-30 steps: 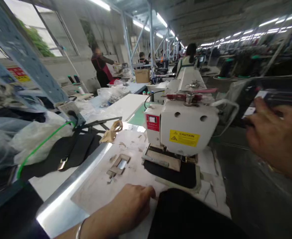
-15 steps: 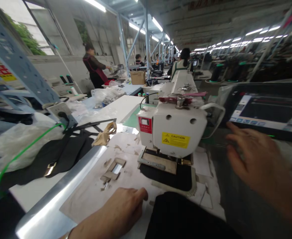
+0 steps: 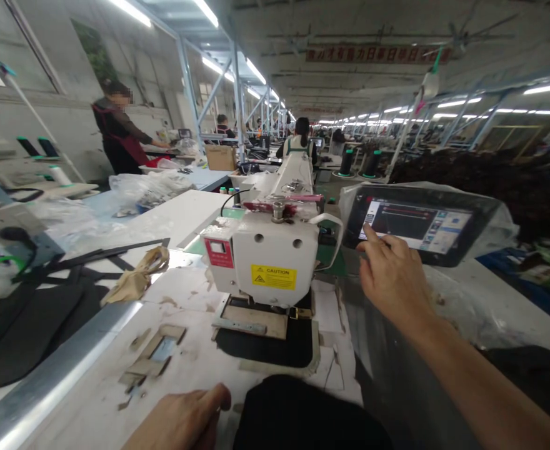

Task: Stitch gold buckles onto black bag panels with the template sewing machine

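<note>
Touchscreen (image 3: 418,225) faces the camera, long axis running sideways.

Machine head (image 3: 244,253) smooth, painted-looking — touchscreen (image 3: 404,225) glossy — black piece (image 3: 268,347) matt, table edge (image 3: 71,359) shiny metal

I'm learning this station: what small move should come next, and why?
Probably a light tap by the right hand on the screen: an extended finger is at the display's left side, though contact is unclear. Black material lies beneath the machine head, with the left hand apart from it.
</note>
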Tool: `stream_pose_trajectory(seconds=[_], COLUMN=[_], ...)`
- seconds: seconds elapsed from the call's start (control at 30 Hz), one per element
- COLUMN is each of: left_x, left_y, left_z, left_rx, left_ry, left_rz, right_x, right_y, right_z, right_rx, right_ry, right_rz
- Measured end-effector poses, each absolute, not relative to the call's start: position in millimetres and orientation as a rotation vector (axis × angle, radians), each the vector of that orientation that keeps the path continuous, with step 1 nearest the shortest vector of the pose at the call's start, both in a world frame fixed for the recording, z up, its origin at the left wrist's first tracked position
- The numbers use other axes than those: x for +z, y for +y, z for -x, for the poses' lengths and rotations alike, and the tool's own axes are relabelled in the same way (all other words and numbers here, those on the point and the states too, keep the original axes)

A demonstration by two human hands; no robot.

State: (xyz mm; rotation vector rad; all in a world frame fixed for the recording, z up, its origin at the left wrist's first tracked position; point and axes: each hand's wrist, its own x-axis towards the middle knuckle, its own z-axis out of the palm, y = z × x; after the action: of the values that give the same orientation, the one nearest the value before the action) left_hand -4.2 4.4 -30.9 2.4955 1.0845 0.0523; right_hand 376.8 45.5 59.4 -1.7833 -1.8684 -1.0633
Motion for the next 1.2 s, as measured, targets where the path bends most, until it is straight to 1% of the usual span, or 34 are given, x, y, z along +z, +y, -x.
stream_pose_trajectory(seconds=[0.27, 0.4, 0.77, 1.2], left_x=[-16.7, -11.9, -5.2, -7.2], left_y=[-3.5, -3.4, 0.0, -1.8], left_z=[4.9, 4.2, 0.9, 0.9], left_rx=[0.055, 0.062, 0.028, 0.009], left_ry=[1.071, 1.066, 1.073, 1.078], left_rz=[-2.449, -2.432, -2.423, -2.459], right_x=[56.4, 55.6, 59.0, 58.5], right_y=[46.3, 47.4, 47.1, 45.4], right_z=[-382.7, -382.3, -377.4, -376.9], right_rx=[-1.227, -1.253, -1.253, -1.145], right_ry=[-1.861, -1.832, -1.837, -1.837], right_rz=[1.778, 1.767, 1.740, 1.759])
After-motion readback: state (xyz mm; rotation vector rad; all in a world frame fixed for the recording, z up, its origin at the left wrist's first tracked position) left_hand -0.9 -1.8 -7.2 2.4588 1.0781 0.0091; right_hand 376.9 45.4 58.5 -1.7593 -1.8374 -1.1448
